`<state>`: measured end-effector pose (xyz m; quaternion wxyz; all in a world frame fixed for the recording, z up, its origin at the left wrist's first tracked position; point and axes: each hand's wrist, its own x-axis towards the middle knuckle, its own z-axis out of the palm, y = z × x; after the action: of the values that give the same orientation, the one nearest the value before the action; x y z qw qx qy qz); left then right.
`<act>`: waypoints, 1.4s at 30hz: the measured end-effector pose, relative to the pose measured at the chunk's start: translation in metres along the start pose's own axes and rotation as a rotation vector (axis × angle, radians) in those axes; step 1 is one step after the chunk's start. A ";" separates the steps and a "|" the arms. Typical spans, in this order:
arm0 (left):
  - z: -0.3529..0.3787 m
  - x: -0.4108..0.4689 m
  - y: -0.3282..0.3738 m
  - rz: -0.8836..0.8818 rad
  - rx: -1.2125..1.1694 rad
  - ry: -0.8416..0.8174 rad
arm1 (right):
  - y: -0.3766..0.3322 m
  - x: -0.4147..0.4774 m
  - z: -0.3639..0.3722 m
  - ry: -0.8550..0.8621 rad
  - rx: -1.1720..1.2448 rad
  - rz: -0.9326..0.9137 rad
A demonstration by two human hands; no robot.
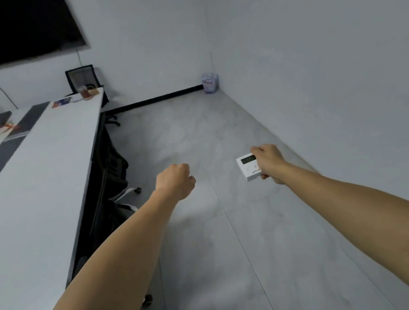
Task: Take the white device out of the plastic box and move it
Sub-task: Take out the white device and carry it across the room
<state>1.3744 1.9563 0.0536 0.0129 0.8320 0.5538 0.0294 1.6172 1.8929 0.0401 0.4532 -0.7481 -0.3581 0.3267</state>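
Fingers (256,150) of the right hand (270,159) pinched the white device (248,168) by its edge, aloft above the floor (208,243); left hand (176,181) curled, empty; plastic box unseen; carrying step likely in hand, next needing a set-down spot.

Office/mtg rm: long white table (35,174), mesh chair (82,78), wall screen (13,26).

Your right hand (269,159) grips the white device (248,167) at right of centre, its dark display facing up, above the grey floor (235,253). Your left hand (176,181) is a curled, empty fist at centre. A long white table (37,199) fills the left side.
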 end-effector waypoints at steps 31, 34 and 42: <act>-0.006 0.712 -0.288 -0.183 0.003 -0.023 | -0.261 0.690 0.347 -0.154 -0.040 0.017; 0.001 0.785 -0.308 -0.181 0.008 -0.033 | -0.281 0.761 0.379 -0.183 -0.030 0.000; 0.000 0.973 -0.368 -0.260 -0.043 -0.022 | -0.352 0.955 0.464 -0.228 -0.078 -0.036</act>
<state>1.4105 2.9961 0.0680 0.0405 0.7532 0.6558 0.0305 1.6617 3.0106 0.0304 0.3859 -0.7166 -0.4330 0.3875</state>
